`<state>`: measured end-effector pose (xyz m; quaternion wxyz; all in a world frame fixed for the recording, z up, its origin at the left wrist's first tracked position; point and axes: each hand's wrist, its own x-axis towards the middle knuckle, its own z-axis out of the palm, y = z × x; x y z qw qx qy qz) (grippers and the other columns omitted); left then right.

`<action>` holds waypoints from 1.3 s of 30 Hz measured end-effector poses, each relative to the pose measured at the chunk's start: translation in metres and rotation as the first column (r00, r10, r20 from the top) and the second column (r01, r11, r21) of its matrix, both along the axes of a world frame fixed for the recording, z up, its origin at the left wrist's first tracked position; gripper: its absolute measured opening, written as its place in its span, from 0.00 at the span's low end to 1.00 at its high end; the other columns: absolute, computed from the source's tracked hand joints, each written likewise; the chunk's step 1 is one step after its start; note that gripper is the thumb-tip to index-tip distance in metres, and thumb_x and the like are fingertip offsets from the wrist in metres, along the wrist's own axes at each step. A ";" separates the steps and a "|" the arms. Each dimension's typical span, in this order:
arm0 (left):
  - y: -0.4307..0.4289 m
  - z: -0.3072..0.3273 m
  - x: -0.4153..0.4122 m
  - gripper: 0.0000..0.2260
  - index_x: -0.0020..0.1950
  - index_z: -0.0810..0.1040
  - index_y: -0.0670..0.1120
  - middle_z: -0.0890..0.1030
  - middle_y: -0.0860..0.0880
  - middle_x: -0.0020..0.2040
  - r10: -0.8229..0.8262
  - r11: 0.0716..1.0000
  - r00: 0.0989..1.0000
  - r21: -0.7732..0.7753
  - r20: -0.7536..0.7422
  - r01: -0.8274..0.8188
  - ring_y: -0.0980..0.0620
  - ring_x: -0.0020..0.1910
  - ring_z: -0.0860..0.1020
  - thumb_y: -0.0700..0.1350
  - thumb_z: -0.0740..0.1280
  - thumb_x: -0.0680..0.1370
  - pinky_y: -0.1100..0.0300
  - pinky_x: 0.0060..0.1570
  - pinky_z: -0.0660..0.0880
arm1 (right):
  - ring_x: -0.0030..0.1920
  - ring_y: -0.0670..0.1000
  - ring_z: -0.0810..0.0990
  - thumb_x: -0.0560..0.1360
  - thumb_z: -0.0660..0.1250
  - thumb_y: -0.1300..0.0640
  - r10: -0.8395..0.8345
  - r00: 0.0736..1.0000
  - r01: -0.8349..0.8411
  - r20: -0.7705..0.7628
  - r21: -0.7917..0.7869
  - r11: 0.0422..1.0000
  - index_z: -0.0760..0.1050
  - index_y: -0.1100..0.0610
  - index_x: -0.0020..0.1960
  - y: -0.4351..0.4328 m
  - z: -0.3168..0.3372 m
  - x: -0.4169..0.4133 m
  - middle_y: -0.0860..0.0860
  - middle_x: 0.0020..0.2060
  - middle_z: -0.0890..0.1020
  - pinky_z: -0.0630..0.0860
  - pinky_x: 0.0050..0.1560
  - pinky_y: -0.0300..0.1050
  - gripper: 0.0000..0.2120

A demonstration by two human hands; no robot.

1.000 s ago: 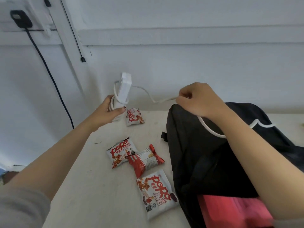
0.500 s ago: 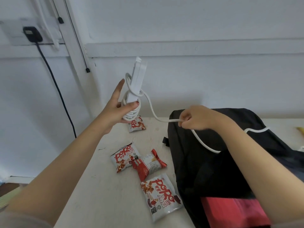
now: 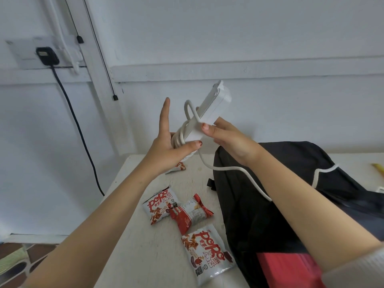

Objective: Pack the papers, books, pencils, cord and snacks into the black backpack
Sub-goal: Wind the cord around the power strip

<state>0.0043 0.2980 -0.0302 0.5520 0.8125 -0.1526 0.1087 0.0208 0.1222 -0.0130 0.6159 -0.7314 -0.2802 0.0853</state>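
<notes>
Winding the cord (image 3: 234,169) round the strip (image 3: 214,104) appears to be the step in hand. The strip is held in the air above the far edge of the table (image 3: 145,256). Its long axis is tilted, with the upper end up and right and the lower end down and left. Several turns of cord sit on the lower end.

The left hand (image 3: 166,150) clamps those turns with the thumb. Its index finger points straight up, and the other fingers are hidden behind the coil. The right hand (image 3: 230,140) grips the strip's middle, thumb on the near face and fingers behind.

From the coil the loose cord drops, passes under the right forearm and runs right across the backpack (image 3: 249,215). Its far end cannot be made out.

The backpack lies on the table just below the right hand, nearer that hand than the left. Its opening probably faces the wearer, where a red item (image 3: 286,269) shows. Four snacks (image 3: 190,213) lie left of the backpack, unpacked.
</notes>
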 end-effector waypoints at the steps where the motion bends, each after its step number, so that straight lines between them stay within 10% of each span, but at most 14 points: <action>1: 0.000 0.000 -0.001 0.49 0.70 0.36 0.69 0.79 0.53 0.50 -0.005 1.000 1.000 0.016 0.013 0.005 0.58 0.44 0.81 0.47 0.73 0.70 0.66 0.42 0.78 | 0.57 0.36 0.76 0.70 0.69 0.43 0.012 1.000 -0.012 -0.025 -0.017 1.000 0.71 0.45 0.60 0.000 -0.002 0.000 0.41 0.57 0.78 0.70 0.56 0.30 0.21; 5: 0.002 0.003 -0.003 0.53 0.72 0.36 0.67 0.81 0.53 0.43 0.010 0.995 0.999 0.094 0.052 -0.015 0.61 0.41 0.81 0.49 0.76 0.66 0.70 0.39 0.75 | 0.62 0.49 0.76 0.62 0.74 0.40 -0.005 1.000 0.005 -0.011 -0.018 1.000 0.72 0.54 0.65 -0.002 -0.015 0.002 0.50 0.60 0.80 0.69 0.67 0.48 0.35; 19: 0.001 -0.020 -0.002 0.54 0.72 0.38 0.67 0.73 0.45 0.57 -0.044 0.984 0.985 0.176 0.165 0.014 0.50 0.53 0.78 0.47 0.77 0.66 0.47 0.53 0.77 | 0.59 0.53 0.79 0.72 0.69 0.59 -0.146 0.989 0.150 -0.036 0.296 0.943 0.75 0.60 0.63 0.017 -0.043 -0.015 0.56 0.57 0.81 0.74 0.63 0.48 0.20; 25: -0.007 -0.033 -0.001 0.45 0.75 0.45 0.63 0.68 0.62 0.58 0.081 0.990 0.977 -0.132 0.195 -0.056 0.60 0.55 0.76 0.48 0.73 0.70 0.59 0.51 0.78 | 0.35 0.44 0.79 0.75 0.59 0.38 -0.361 0.933 0.358 -0.002 -0.133 0.924 0.77 0.54 0.53 0.028 -0.025 -0.022 0.49 0.39 0.81 0.76 0.37 0.37 0.21; 30: 0.008 -0.023 0.004 0.41 0.75 0.45 0.56 0.63 0.84 0.50 0.145 0.975 0.958 -0.200 0.247 -0.096 0.75 0.53 0.71 0.40 0.70 0.73 0.72 0.50 0.73 | 0.24 0.45 0.72 0.79 0.60 0.49 -0.270 0.962 0.253 0.025 -0.445 0.859 0.73 0.52 0.60 0.013 -0.020 -0.030 0.48 0.30 0.76 0.75 0.34 0.37 0.12; 35: 0.017 -0.030 0.006 0.37 0.73 0.51 0.68 0.69 0.59 0.59 0.143 0.980 0.968 -0.168 0.206 -0.109 0.55 0.56 0.75 0.52 0.70 0.72 0.46 0.55 0.76 | 0.28 0.44 0.70 0.81 0.56 0.55 -0.167 0.939 0.334 0.299 -0.685 0.647 0.73 0.55 0.50 0.013 -0.017 -0.035 0.48 0.30 0.72 0.66 0.32 0.34 0.08; 39: 0.015 -0.037 0.004 0.33 0.72 0.57 0.65 0.68 0.47 0.61 0.153 0.985 0.965 -0.112 0.214 -0.132 0.53 0.57 0.72 0.51 0.70 0.73 0.47 0.57 0.75 | 0.30 0.43 0.70 0.81 0.55 0.55 -0.104 0.888 0.434 0.449 -0.738 0.517 0.67 0.52 0.46 0.016 -0.017 -0.042 0.45 0.31 0.70 0.63 0.32 0.34 0.06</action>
